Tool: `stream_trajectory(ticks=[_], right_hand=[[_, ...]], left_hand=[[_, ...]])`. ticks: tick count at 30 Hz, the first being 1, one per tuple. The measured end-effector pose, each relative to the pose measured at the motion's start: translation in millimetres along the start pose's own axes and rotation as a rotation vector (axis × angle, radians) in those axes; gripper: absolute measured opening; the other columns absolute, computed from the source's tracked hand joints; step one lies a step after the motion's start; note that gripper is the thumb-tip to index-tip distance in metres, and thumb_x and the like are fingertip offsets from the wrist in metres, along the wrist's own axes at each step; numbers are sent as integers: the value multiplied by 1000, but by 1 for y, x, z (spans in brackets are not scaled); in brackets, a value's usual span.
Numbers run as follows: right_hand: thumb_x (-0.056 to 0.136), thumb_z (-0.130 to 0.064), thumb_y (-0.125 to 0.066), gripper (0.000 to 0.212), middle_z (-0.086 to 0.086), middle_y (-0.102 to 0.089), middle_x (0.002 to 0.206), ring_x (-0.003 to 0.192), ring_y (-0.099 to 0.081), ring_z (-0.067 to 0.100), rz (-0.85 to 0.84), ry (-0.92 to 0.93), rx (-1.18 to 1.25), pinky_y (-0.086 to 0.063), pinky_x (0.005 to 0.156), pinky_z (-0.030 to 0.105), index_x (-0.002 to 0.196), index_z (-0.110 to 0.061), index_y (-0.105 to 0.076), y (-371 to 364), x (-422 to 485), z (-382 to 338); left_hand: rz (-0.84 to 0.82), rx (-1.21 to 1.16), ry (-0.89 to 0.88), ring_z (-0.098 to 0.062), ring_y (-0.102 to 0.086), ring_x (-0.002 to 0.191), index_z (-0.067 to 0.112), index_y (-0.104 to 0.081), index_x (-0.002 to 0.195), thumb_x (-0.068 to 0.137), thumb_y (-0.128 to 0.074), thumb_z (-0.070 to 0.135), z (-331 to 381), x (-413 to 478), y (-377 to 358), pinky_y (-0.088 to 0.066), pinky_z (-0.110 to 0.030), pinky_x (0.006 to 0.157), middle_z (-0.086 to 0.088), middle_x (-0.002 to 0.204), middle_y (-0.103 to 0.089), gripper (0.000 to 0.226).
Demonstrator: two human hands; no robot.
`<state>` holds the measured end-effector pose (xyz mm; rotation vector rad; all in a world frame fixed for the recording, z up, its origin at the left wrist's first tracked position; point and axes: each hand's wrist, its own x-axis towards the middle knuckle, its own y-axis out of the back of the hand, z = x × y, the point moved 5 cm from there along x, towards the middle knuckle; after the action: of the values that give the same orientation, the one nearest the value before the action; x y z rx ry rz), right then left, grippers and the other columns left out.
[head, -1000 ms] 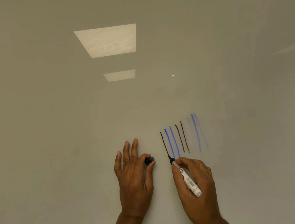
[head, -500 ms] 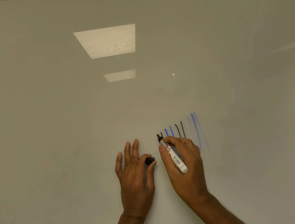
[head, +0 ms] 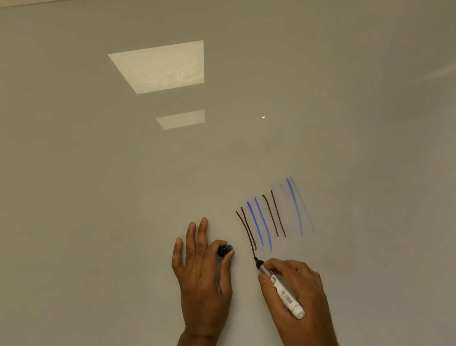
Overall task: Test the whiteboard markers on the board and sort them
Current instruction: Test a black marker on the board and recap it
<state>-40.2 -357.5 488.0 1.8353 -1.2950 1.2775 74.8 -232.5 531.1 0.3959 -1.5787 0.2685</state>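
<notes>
R hand curled round marker, tip on board at foot of leftmost black stroke. L hand just beside, thumb + index pinching cap, other fingers straight. Beyond: black & blue strokes in a row.

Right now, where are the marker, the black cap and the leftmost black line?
marker [head: 280, 288], head view, white barrel.
black cap [head: 225, 250], head view, its exposed end.
leftmost black line [head: 242, 223], head view, upper half of stroke.

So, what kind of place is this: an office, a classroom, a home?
Probably an office or classroom; I cannot tell which. A large glossy whiteboard fills the view, square ceiling light panels reflect in it, and the right hand holds a marker below test strokes.
</notes>
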Motion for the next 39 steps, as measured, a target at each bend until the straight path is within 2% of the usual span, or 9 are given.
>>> stream_trajectory(ticks=[2,5,8,12,15,20,31,35,39], right_hand=[[87,-79,-36,50,-2,-67,95,73,-61,12,2,-64,42,-53,69,27,116,-46,-60,5,-2,1],[79,-76,-54,50,-9,-68,84,72,-64,14,-33,-233,163,-60,68,41,102,-33,-67,15,-9,1],[76,-63,-63,38,-9,-66,81,70,-65,16,-76,-259,247,-58,66,32,100,-35,-62,26,-16,-13],[70,-63,-66,41,-14,-71,93,85,-69,11,-142,-306,357,-55,74,18,101,-37,-66,34,-24,-33],[76,-58,-64,46,-12,-73,104,98,-69,9,-241,-335,461,-54,80,17,110,-28,-68,38,-32,-48],[88,-49,-57,42,-5,-72,112,104,-67,13,-338,-391,533,-56,75,23,118,-20,-67,43,-41,-66],[96,-27,-51,29,-16,-71,113,106,-65,8,-368,-430,588,-53,79,17,118,-17,-68,45,-52,-80],[95,-22,-50,26,-10,-74,105,104,-67,11,-335,-443,586,-53,81,18,110,-16,-71,46,-56,-80],[97,-17,-51,23,-13,-73,106,106,-67,7,-328,-471,584,-50,85,13,108,-18,-71,42,-64,-78]], left_hand=[[-11,-37,13,-24,-28,153,12,-70,108,101,-53,29,1,0,2,-17,-48,125,-10,157,-43,25],[-26,-137,77,-25,-26,154,14,-69,108,99,-56,27,6,-1,11,-17,-48,125,-7,157,-43,21],[-1,-212,158,-22,-27,153,20,-67,112,97,-63,25,17,-12,28,-17,-40,126,-2,155,-48,17],[20,-470,627,2,-47,136,31,-68,122,96,-65,32,35,-26,53,-35,-24,117,24,135,-62,27],[41,-792,936,-4,-70,108,21,-72,111,96,-64,23,46,-32,61,-52,-36,103,10,107,-78,17],[29,-1214,1191,-32,-72,108,13,-64,128,98,-58,19,54,-43,62,-53,-46,96,-17,110,-76,31],[-100,-1371,1242,-24,-71,99,12,-74,121,96,-59,16,71,-63,68,-61,-40,85,-14,102,-71,30],[-52,-1377,1286,-20,-69,90,10,-76,116,97,-58,16,74,-75,65,-58,-44,91,-10,99,-70,27],[21,-1417,1325,-18,-64,82,10,-76,114,93,-61,17,77,-83,63,-60,-36,79,-9,95,-69,27]])
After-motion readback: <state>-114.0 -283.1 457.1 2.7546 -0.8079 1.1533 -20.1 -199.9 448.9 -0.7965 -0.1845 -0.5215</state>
